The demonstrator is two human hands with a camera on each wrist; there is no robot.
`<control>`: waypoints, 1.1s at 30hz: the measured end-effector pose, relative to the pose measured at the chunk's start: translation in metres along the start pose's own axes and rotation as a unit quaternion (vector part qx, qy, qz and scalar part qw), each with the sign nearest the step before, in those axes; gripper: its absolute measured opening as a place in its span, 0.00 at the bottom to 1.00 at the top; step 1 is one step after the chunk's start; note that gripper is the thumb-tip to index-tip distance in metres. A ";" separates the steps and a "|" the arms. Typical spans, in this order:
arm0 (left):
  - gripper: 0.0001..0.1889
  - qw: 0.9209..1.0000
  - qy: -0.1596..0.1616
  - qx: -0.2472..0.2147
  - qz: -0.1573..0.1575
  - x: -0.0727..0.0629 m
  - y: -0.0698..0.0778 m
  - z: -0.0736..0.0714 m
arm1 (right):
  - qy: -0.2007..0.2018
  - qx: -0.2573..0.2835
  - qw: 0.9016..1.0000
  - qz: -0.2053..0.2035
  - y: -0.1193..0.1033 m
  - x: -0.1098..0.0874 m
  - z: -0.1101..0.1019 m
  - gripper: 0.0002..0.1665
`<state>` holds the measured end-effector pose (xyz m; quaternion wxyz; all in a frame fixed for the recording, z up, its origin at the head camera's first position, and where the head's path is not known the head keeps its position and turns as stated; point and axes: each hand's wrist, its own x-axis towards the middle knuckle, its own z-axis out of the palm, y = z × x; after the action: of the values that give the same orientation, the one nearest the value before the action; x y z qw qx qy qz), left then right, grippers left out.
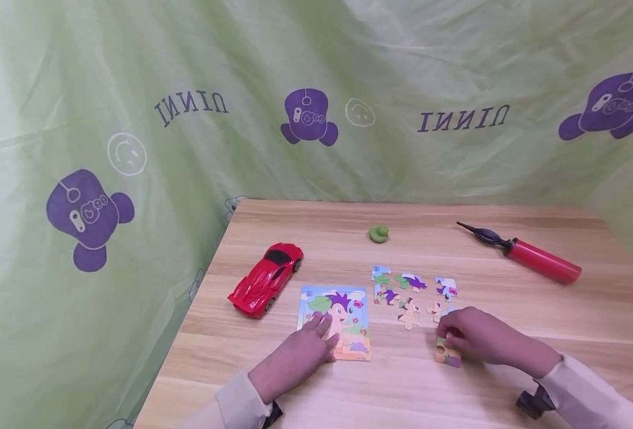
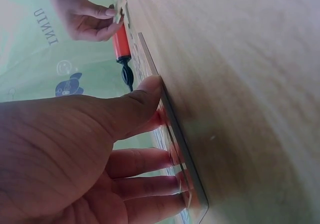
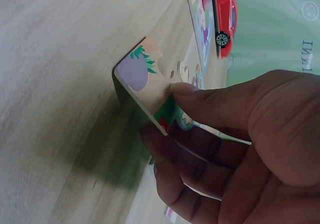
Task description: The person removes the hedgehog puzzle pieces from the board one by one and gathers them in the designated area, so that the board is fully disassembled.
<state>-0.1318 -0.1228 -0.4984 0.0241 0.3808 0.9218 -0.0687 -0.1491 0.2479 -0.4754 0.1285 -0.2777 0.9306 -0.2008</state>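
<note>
A square puzzle board point(image 1: 360, 348) with a purple-haired cartoon figure lies flat on the table. My left hand point(image 1: 301, 356) rests on its lower left part, fingertips on the picture and thumb against the near edge in the left wrist view. To the right, my right hand point(image 1: 485, 335) pinches a corner puzzle piece point(image 3: 142, 81) between thumb and fingers. That piece shows a purple fruit with green leaves, and it is tilted up off the wood. Loose puzzle pieces point(image 1: 409, 316) lie in a group between the hands, a few partly behind the right hand.
A red toy car point(image 1: 265, 280) stands left of the board. Farther back sits a small green duck-shaped toy point(image 1: 379, 234). A red hand pump point(image 1: 543, 261) with a black nozzle lies at the right. Behind the wooden table point(image 1: 321, 232) hangs a green printed curtain point(image 1: 252, 161).
</note>
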 end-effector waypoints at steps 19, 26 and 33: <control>0.25 0.998 0.026 -0.047 -0.029 -0.004 -0.005 0.003 | 0.064 -0.073 0.991 -0.088 -0.065 0.042 0.018 0.06; 0.34 0.996 0.035 -0.065 -0.055 -0.005 -0.009 0.007 | 0.060 -0.090 0.988 -0.114 -0.098 0.090 0.050 0.17; 0.36 0.994 0.056 -0.068 -0.062 -0.009 -0.007 0.008 | 0.081 -0.153 0.979 -0.111 -0.122 0.110 0.070 0.20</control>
<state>-0.1306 -0.1350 -0.5044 -0.0058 0.3239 0.9460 0.0144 -0.1570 0.0715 -0.4969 -0.0147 -0.3782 0.9211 -0.0914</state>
